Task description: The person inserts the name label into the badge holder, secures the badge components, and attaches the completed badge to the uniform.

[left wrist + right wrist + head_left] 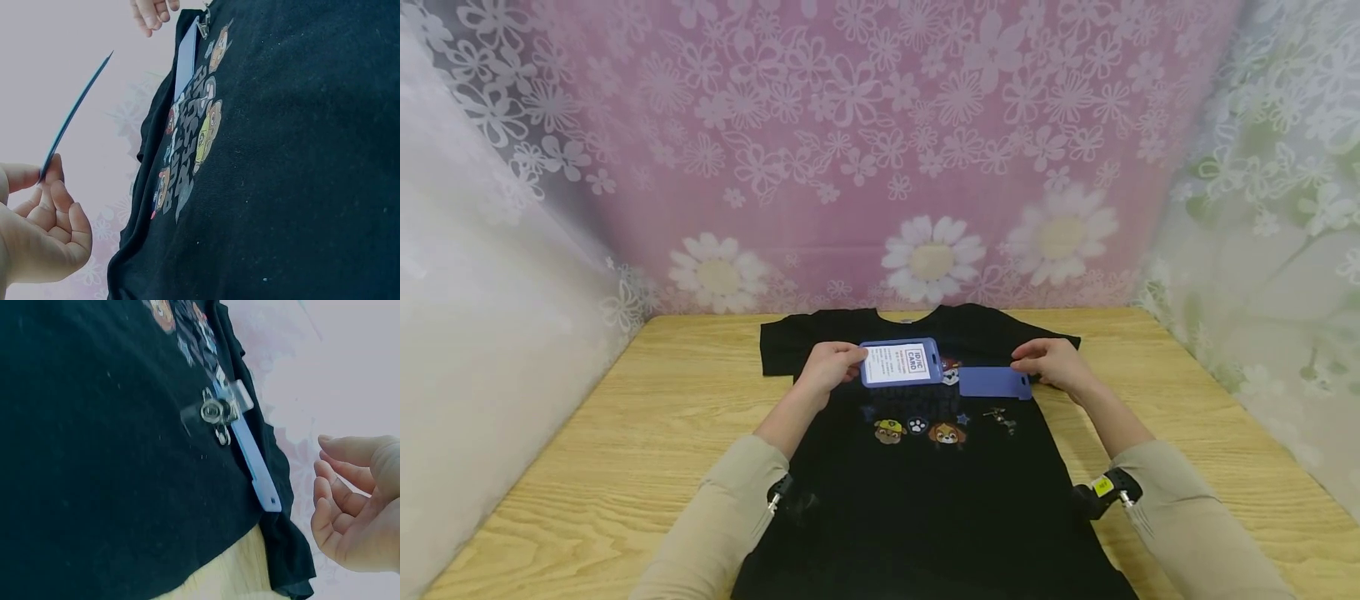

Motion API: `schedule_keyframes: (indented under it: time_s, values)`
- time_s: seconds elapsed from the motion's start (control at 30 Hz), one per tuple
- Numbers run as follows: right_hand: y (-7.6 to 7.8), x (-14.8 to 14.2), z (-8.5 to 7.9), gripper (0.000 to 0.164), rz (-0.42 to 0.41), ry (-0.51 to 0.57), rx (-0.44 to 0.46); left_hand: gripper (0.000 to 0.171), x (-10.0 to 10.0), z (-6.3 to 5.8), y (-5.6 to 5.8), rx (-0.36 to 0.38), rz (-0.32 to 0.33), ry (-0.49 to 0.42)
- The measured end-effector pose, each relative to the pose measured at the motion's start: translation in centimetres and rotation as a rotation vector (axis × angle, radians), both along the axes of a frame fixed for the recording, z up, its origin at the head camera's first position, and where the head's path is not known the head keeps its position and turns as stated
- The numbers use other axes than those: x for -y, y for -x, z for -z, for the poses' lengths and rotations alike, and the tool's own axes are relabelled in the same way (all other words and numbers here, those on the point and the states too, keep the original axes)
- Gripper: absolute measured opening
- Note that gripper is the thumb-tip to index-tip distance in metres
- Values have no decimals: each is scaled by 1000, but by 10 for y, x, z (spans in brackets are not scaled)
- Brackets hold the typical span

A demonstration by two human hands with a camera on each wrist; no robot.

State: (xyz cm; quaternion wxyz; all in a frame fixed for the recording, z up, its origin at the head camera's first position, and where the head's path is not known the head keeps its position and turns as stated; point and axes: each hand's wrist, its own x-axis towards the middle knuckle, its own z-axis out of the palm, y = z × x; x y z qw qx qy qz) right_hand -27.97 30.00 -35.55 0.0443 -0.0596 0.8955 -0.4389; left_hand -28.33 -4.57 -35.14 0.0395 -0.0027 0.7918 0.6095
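My left hand (832,367) pinches one end of a blue card holder (864,379) with a white ID/IC card insert (897,364) facing up. The left wrist view shows this holder (76,112) edge-on, raised off the black T-shirt (925,517). A second flat blue holder piece (992,382) lies on the shirt's chest. Above its right end hovers my right hand (1052,364), fingers loosely bent; the right wrist view shows nothing in the hand (356,500) and a gap to the blue piece (255,459). A metal badge clip with a clear strap (212,411) lies beside that piece.
The T-shirt, printed with cartoon dogs (946,433), is spread on a wooden table (625,467). A pink floral curtain (820,167) hangs behind the table, with pale floral sheets (1262,250) at the sides.
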Motion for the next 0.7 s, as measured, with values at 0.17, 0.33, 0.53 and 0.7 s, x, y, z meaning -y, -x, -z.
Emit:
schedule_keyframes:
  time_s: [0.17,0.33,0.53,0.7]
  values:
    - [7,-6,3,42,3,-25,31,25,-1,0,1,-6,4,5]
    - [13,-14,7,43,-10,-62,49,25,-1,1,0,3,6,11]
    - [19,-18,12,41,-15,-93,39,24,-2,2,1,7,2,2]
    - [23,-20,16,41,-13,-127,47,24,-3,1,1,-2,11,-7]
